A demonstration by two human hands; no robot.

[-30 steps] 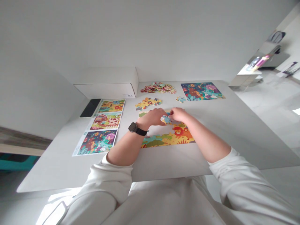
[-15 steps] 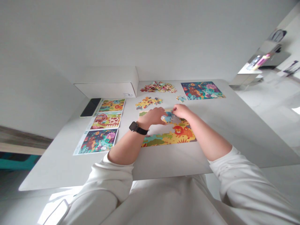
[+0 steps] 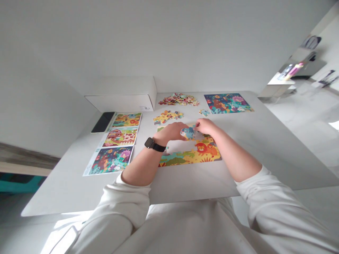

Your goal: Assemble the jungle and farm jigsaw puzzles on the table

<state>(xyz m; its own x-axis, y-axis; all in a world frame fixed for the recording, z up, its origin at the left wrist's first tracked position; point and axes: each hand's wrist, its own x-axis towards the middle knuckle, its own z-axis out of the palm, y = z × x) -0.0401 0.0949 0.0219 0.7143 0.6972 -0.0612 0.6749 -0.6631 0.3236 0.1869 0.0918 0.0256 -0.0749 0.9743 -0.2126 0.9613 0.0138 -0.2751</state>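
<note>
Puzzle piece point(image 3: 188, 133) in blue and white sits pinched between our left hand point(image 3: 172, 131) and right hand point(image 3: 206, 126), the two hands close together with their fingers meeting on it. We hold it over the upper part of a partly built puzzle point(image 3: 190, 155), and we cannot tell whether it touches the table beneath. Below our hands, that puzzle shows orange lions and green trees on yellow ground. A black watch point(image 3: 151, 144) circles our left wrist, and white sleeves point(image 3: 135, 201) are pushed back on both forearms.

Beyond our hands, a cluster of yellow pieces point(image 3: 167, 116) lies just above the puzzle, and a heap of loose pieces point(image 3: 178, 100) lies farther back by the table's far edge. A small group of blue pieces point(image 3: 204, 112) sits to the right of the yellow cluster, beside a finished puzzle point(image 3: 227, 103) in dark blue, orange and teal.

Three printed picture sheets point(image 3: 120, 137) run in a column along the left side of the white table point(image 3: 265, 155), each showing a colourful scene, the middle one a red barn. A black phone point(image 3: 102, 122) lies beside the top sheet, near a white box point(image 3: 120, 102) standing at the far left corner. Floor shows past the table on the right, and a teal object point(image 3: 16, 184) sits low at the left.
</note>
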